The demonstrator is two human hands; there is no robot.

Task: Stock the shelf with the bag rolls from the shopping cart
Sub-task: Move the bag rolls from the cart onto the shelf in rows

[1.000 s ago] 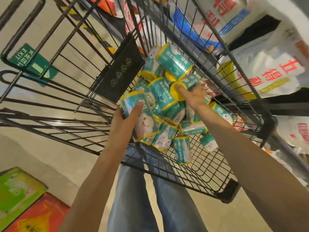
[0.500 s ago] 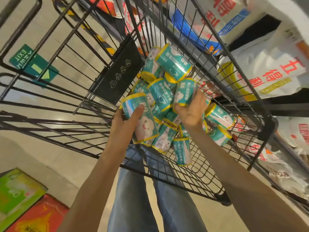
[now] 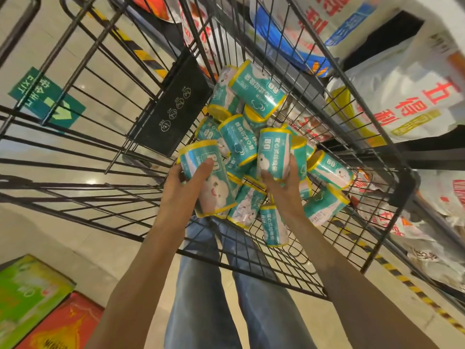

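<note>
Bag rolls [image 3: 254, 157], teal wrap with yellow end bands, are heaped loose in the shopping cart [image 3: 284, 268], piled toward its far corner, so each pick has to be lifted out of the heap rather than slid. One roll [image 3: 208, 180] is held at the near-left edge of the pile: left hand [image 3: 183, 187] is curled round it, thumb across the label, roll tilted with its top end away from the person, apparently clear of the pile. A second roll [image 3: 274, 154] is held upright just right of the first: right hand [image 3: 281, 187] is wrapped round its lower half, fingers from below, thumb on the right flank. One roll per hand is judged the likely reason for the paired grip: two carried per trip. Neither is at the shelf yet; the lift-out step is judged in hand. Behind the cart's far side, white printed bags [image 3: 402, 96] are stacked on shelving. On the floor left of the cart, an exit sticker [image 3: 47, 96] is seen; green and red cartons [image 3: 37, 311] lie near-left.
</note>
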